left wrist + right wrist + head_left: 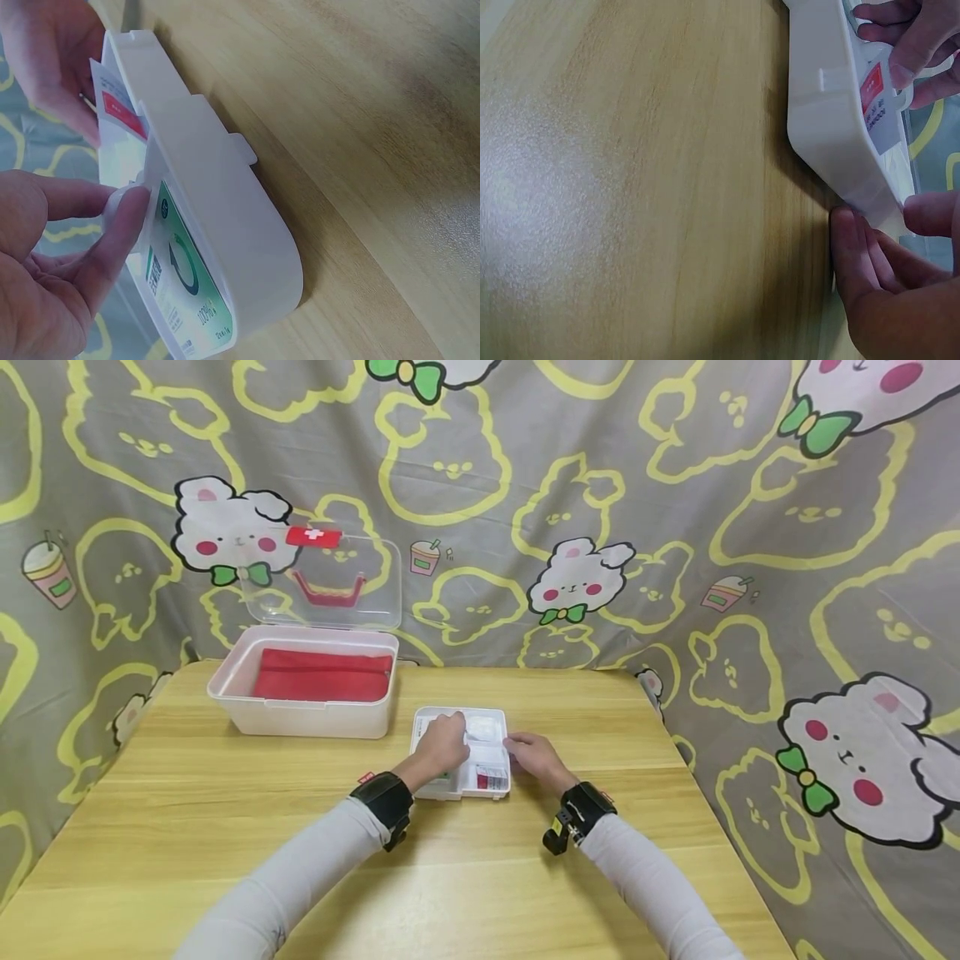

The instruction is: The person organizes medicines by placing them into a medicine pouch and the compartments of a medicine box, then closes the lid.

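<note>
A white compartment box [486,793] lies on the table between both hands. My left hand [444,743] is over its middle, thumb and finger pinching a small white rounded piece [114,208], whose kind is unclear. Along the right side, my right hand [536,758] holds the box's edge, thumb at the rim and fingers against the outer wall [817,112]. A red-and-white packet [491,777] sits in the front right compartment. In the left wrist view, a green-and-white printed packet [187,277] lies in another compartment. White contents [482,727] fill the back right one.
Left of the box stands a larger translucent bin [307,718] with a red fabric pouch [322,677] inside. Its clear lid [382,585] with a red handle [330,593] is raised. A patterned curtain [465,468] hangs behind the wooden table [465,885].
</note>
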A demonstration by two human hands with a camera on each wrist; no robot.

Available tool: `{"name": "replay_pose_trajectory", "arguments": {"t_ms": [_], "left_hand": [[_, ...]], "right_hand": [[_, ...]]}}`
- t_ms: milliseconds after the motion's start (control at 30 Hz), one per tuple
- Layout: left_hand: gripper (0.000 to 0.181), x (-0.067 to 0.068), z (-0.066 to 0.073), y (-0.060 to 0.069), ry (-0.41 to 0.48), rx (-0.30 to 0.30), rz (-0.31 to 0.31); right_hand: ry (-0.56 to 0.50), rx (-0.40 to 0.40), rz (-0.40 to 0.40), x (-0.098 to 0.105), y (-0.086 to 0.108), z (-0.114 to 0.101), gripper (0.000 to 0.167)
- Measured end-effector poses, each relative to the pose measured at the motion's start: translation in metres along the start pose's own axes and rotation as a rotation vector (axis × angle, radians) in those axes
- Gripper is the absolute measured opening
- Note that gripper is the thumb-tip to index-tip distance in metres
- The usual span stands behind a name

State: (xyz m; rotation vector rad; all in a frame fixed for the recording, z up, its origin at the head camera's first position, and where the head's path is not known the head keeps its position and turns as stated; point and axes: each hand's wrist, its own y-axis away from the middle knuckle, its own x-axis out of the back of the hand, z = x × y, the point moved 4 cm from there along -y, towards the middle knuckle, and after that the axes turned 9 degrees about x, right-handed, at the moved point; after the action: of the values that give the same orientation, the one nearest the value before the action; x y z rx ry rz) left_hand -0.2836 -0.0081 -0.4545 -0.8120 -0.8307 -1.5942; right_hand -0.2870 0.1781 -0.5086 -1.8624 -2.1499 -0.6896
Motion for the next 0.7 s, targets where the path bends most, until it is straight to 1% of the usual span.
{"name": "replay_pose_trajectory", "arguments": {"t_ms": [233,400,500,567,700], "left_hand": [[0.017,0.002,-0.002,-0.002,0.011,0.015,0.009],[0.014,0.01,-0.003,-0.004,0.028,0.031,0.02],[0.017,0.02,0.001,-0.008,0.014,0.015,0.046],[0.021,0.029,0.004,-0.01,-0.001,0.0,0.062],[0.031,0.055,0.012,-0.011,-0.022,-0.043,0.1]], "right_hand": [[-0.048,0.001,-0.002,0.0,0.0,0.0,0.051],[-0.118,0.0,0.011,-0.001,-0.001,-0.001,0.051],[-0.146,0.001,0.014,-0.001,-0.001,-0.001,0.051],[-0.158,0.007,0.012,-0.001,-0.001,0.0,0.049],[-0.158,0.023,0.011,-0.001,-0.001,0.0,0.042]]}}
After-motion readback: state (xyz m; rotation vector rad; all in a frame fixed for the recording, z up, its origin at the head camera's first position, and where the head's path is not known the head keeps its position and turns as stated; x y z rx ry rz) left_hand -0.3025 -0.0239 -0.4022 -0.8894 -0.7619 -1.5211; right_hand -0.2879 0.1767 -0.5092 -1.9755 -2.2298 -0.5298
